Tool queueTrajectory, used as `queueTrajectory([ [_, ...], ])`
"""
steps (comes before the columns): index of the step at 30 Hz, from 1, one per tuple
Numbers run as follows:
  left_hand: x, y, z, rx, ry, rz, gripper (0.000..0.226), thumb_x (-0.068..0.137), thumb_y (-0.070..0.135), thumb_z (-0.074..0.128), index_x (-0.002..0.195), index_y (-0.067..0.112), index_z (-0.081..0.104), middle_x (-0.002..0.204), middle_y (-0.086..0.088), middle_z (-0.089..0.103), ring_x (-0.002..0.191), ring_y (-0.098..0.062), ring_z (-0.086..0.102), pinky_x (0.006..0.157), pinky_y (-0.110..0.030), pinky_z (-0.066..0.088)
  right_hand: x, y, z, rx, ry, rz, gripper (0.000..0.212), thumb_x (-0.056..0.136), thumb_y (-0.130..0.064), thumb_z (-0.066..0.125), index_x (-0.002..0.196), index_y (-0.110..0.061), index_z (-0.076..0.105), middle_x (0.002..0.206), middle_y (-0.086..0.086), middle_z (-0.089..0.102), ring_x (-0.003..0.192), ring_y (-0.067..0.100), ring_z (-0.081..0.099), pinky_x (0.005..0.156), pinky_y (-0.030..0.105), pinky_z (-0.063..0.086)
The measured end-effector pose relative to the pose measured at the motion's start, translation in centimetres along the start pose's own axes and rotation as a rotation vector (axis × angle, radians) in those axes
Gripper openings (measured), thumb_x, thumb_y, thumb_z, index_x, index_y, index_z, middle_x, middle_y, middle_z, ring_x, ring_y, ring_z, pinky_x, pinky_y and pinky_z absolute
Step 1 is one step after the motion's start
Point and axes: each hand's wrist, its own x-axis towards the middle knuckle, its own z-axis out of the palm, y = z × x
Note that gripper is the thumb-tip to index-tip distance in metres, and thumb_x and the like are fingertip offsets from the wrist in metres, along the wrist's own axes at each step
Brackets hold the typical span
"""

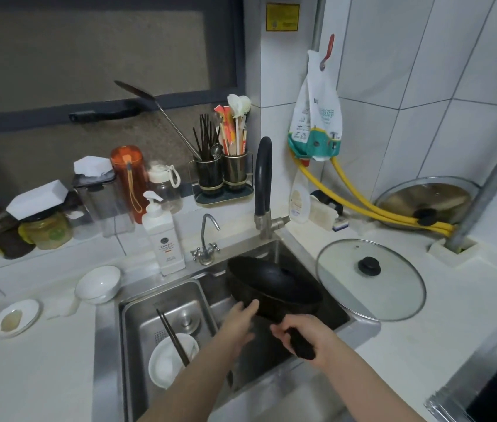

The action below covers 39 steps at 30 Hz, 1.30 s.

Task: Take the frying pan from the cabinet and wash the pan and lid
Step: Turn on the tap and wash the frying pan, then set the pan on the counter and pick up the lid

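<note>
Frying pan (pixel 271 284) hangs tilted over the sink (pixel 274 251), its handle wrapped tight by the right hand (pixel 305 333), whose fingers (pixel 283 333) curl fully round it. The left hand (pixel 239 321) rests loosely spread against the pan's near rim, gripping nothing. Risk, as I judge it: a wet handle could twist, dropping the pan onto the crockery below, or its swing could knock the glass lid (pixel 372 278), which overhangs the sink edge on the counter (pixel 454 315). Counted: one pan, two lids (one glass, one metal lid (pixel 427 199) leaning at the wall), two taps, one soap bottle (pixel 163 236).
</note>
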Motion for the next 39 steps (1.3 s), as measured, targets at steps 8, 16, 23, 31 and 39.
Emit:
queueTrajectory([
  [8, 2.1, -0.2, 1.6, -0.222, 0.038, -0.006, 0.053, 0.093, 0.031, 0.057, 0.139, 0.016, 0.036, 0.134, -0.018, 0.053, 0.11, -0.036, 0.057, 0.084, -0.045, 0.052, -1.6, 1.0, -1.9, -0.3, 0.065, -0.098, 0.039, 0.084, 0.012, 0.052, 0.119, -0.005, 0.051, 0.048, 0.01, 0.054, 0.039, 0.017, 0.052, 0.036, 0.021, 0.043],
  [16, 2.6, -1.1, 2.8, -0.256, 0.2, -0.009, 0.046, 0.091, 0.008, 0.059, 0.132, 0.016, 0.039, 0.127, -0.021, 0.058, 0.087, -0.036, 0.063, 0.077, -0.046, 0.054, -4.2, 1.6, -2.1, -0.42, 0.068, -0.139, 0.039, 0.083, 0.011, 0.055, 0.109, -0.018, 0.05, 0.048, 0.013, 0.051, 0.037, 0.019, 0.046, 0.038, 0.025, 0.04],
  [23, 1.7, -1.9, 4.8, -0.297, 0.248, 0.047, 0.048, 0.089, 0.005, 0.056, 0.131, 0.022, 0.042, 0.111, -0.018, 0.062, 0.072, -0.03, 0.061, 0.066, -0.038, 0.054, -6.2, 2.5, -3.5, -0.466, 0.119, -0.2, 0.042, 0.078, 0.008, 0.057, 0.107, -0.021, 0.05, 0.05, 0.013, 0.054, 0.039, 0.02, 0.046, 0.044, 0.03, 0.034],
  [31, -0.6, -1.7, 9.2, -0.253, 0.148, 0.141, 0.056, 0.089, -0.001, 0.056, 0.137, 0.022, 0.04, 0.08, -0.002, 0.056, 0.064, -0.022, 0.055, 0.057, -0.029, 0.047, -9.2, 3.1, -6.5, -0.437, 0.256, -0.302, 0.051, 0.079, 0.009, 0.058, 0.121, -0.017, 0.046, 0.048, 0.011, 0.055, 0.035, 0.02, 0.048, 0.04, 0.024, 0.039],
  [39, -1.1, -0.7, 16.0, -0.187, -0.107, 0.113, 0.068, 0.09, 0.001, 0.058, 0.146, 0.025, 0.029, 0.101, -0.005, 0.06, 0.07, -0.02, 0.059, 0.064, -0.028, 0.052, -12.2, 1.9, -10.6, -0.317, 0.368, -0.409, 0.063, 0.078, 0.014, 0.054, 0.131, -0.016, 0.039, 0.049, 0.016, 0.055, 0.035, 0.022, 0.047, 0.04, 0.026, 0.041],
])
